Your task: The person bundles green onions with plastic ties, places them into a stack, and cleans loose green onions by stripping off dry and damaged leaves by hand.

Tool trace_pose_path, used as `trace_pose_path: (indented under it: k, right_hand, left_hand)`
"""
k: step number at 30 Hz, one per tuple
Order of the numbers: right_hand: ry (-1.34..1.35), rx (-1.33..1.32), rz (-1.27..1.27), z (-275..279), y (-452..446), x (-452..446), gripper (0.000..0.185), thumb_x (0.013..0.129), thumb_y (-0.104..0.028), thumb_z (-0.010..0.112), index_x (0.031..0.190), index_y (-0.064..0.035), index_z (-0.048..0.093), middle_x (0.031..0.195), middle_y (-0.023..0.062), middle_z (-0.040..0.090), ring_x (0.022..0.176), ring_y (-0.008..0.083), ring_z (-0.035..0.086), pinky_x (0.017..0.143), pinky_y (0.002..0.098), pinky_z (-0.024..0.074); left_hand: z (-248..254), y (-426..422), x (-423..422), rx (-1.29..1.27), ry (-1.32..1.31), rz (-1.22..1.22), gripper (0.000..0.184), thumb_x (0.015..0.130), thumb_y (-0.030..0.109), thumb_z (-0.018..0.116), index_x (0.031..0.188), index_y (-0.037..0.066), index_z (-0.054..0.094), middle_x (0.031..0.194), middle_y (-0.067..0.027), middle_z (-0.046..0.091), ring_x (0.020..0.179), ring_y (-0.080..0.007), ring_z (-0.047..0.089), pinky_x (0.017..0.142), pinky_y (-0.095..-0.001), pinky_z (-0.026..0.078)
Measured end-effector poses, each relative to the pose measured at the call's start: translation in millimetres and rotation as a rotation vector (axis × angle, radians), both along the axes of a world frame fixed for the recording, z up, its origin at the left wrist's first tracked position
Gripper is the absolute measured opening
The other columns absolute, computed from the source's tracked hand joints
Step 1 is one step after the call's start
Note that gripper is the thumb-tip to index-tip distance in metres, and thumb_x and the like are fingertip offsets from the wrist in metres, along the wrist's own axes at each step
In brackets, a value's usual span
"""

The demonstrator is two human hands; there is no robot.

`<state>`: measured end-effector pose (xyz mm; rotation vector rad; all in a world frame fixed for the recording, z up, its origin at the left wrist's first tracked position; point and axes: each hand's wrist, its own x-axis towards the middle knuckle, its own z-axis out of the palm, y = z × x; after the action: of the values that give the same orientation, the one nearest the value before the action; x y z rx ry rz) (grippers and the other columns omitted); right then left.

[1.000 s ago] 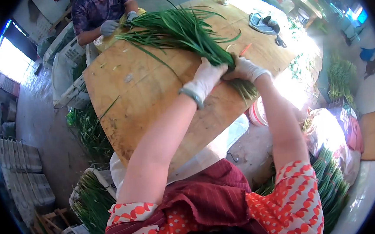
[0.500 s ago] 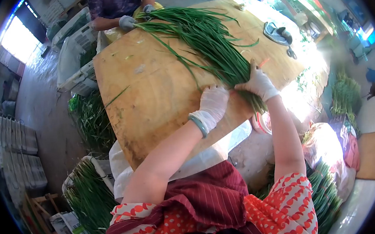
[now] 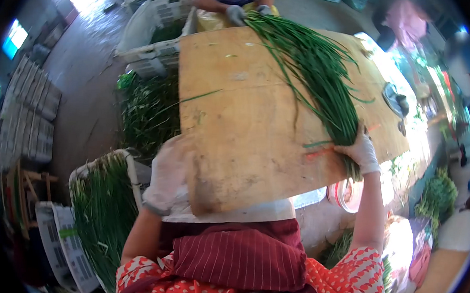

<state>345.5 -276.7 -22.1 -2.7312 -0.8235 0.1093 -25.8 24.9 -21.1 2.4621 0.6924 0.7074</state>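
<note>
A bunch of long green leaves that look like garlic chives point(image 3: 323, 80) lies across the wooden board point(image 3: 239, 130). My gloved right hand point(image 3: 362, 154) is wrapped around its near end, with the thumb to the left and fingers to the right. An orange-red strip point(image 3: 318, 153) lies at the bunch, left of my thumb. My gloved left hand point(image 3: 167, 170) is beside the board's left edge, smeared by motion, so its fingers are unclear. At the far end, a co-worker's gloved hands point(image 3: 236, 14) are at the tips of the leaves.
A white crate of chives point(image 3: 133, 175) stands at my left, with loose greens point(image 3: 151, 111) beyond it. Another white crate point(image 3: 150, 30) is at the far left. Scissors point(image 3: 402, 128) and a dark grey object point(image 3: 394, 100) lie on the board's right side. A round tub point(image 3: 344, 195) sits below.
My left hand has left the bunch and moved left to the board's edge. My right hand stays on the bunch. The camera view has turned to the left.
</note>
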Motion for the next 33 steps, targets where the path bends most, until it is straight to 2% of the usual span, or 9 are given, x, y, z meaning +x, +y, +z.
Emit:
trace_pose_path:
  k: [4, 7, 10, 16, 18, 21, 23, 27, 33]
  right_hand:
    - [0.134, 0.015, 0.014, 29.1, 12.4, -17.5, 0.114, 0.051, -0.026, 0.083, 0.137, 0.0036, 0.014, 0.125, 0.0276, 0.045, 0.113, 0.0381, 0.048, 0.093, 0.0373, 0.0411]
    - [0.077, 0.049, 0.129, -18.8, -13.3, 27.4, 0.103, 0.054, -0.022, 0.081, 0.135, 0.0024, 0.022, 0.116, 0.0231, 0.053, 0.104, 0.0332, 0.054, 0.087, 0.0354, 0.0442]
    - [0.404, 0.171, 0.105, -22.6, -16.1, 37.0, 0.102, 0.058, -0.018, 0.078, 0.138, 0.0021, 0.018, 0.113, 0.018, 0.055, 0.101, 0.026, 0.055, 0.088, 0.0325, 0.0425]
    - [0.298, 0.05, 0.015, -41.5, -39.7, 85.5, 0.111, 0.058, -0.018, 0.077, 0.142, -0.002, 0.007, 0.122, 0.0167, 0.05, 0.112, 0.0242, 0.048, 0.097, 0.0328, 0.0358]
    - [0.219, 0.021, -0.023, -41.4, -25.4, 72.7, 0.112, 0.057, -0.021, 0.078, 0.142, -0.0039, 0.007, 0.128, 0.0186, 0.045, 0.119, 0.0267, 0.043, 0.101, 0.0349, 0.0327]
    - [-0.27, -0.53, -0.121, 28.0, 45.7, -15.0, 0.116, 0.052, -0.037, 0.079, 0.143, -0.0143, 0.011, 0.147, 0.0183, 0.013, 0.133, 0.0366, 0.019, 0.107, 0.0483, 0.0216]
    - [-0.466, -0.514, 0.01, 40.6, 96.1, -46.3, 0.118, 0.053, -0.05, 0.077, 0.143, -0.0131, 0.009, 0.145, 0.02, 0.018, 0.131, 0.0385, 0.024, 0.106, 0.0483, 0.0227]
    - [-0.472, -0.199, 0.417, 48.5, 206.9, -136.5, 0.096, 0.067, -0.035, 0.073, 0.142, -0.0112, 0.017, 0.143, 0.0192, 0.024, 0.128, 0.0375, 0.028, 0.104, 0.0479, 0.0234]
    - [-0.39, -0.097, 1.03, 14.9, 294.5, -272.3, 0.082, 0.068, -0.017, 0.072, 0.137, -0.0053, 0.028, 0.138, 0.0137, 0.035, 0.128, 0.0325, 0.029, 0.106, 0.045, 0.0207]
  left_hand:
    - [-53.9, 30.0, -161.8, -0.087, 0.013, 0.48, 0.026, 0.078, 0.004, 0.06, 0.104, 0.002, 0.06, 0.102, -0.014, 0.061, 0.097, -0.0262, 0.058, 0.086, -0.0332, 0.044]
    - [-94.4, 4.0, -250.5, -0.278, -0.185, 0.79, 0.023, 0.08, 0.007, 0.061, 0.102, 0.003, 0.062, 0.1, -0.0138, 0.062, 0.096, -0.0254, 0.059, 0.085, -0.0316, 0.045]
    - [-103.2, -30.7, -302.3, -0.313, -0.068, 0.991, 0.025, 0.079, 0.012, 0.062, 0.103, 0.005, 0.062, 0.102, -0.0127, 0.061, 0.097, -0.0262, 0.058, 0.086, -0.032, 0.044]
    - [-147.5, -79.7, -408.5, -0.081, 0.3, 1.429, 0.038, 0.076, 0.021, 0.065, 0.112, 0.008, 0.057, 0.113, -0.0137, 0.056, 0.105, -0.0288, 0.052, 0.091, -0.0378, 0.04]
    - [-147.9, -79.6, -431.0, -0.05, 0.27, 1.478, 0.04, 0.076, 0.021, 0.065, 0.113, 0.008, 0.056, 0.112, -0.0145, 0.056, 0.106, -0.0291, 0.051, 0.092, -0.0383, 0.04]
    - [-135.2, -54.1, -444.6, -0.035, 0.172, 1.445, 0.043, 0.076, 0.022, 0.065, 0.114, 0.007, 0.055, 0.112, -0.0157, 0.055, 0.107, -0.0293, 0.05, 0.093, -0.0386, 0.039]
    - [-127.3, -21.5, -426.7, -0.055, 0.069, 1.317, 0.043, 0.076, 0.024, 0.065, 0.114, 0.006, 0.054, 0.113, -0.0161, 0.055, 0.108, -0.0297, 0.05, 0.093, -0.0387, 0.038]
    - [-147.6, 42.5, -352.9, -0.048, -0.027, 1.106, 0.048, 0.074, 0.031, 0.065, 0.112, 0.005, 0.055, 0.113, -0.0161, 0.055, 0.109, -0.0308, 0.049, 0.096, -0.0396, 0.036]
    - [-144.3, 56.0, -325.7, -0.063, 0.068, 1.025, 0.065, 0.071, 0.03, 0.069, 0.127, 0.009, 0.043, 0.13, -0.0164, 0.041, 0.123, -0.0337, 0.035, 0.104, -0.0399, 0.029]
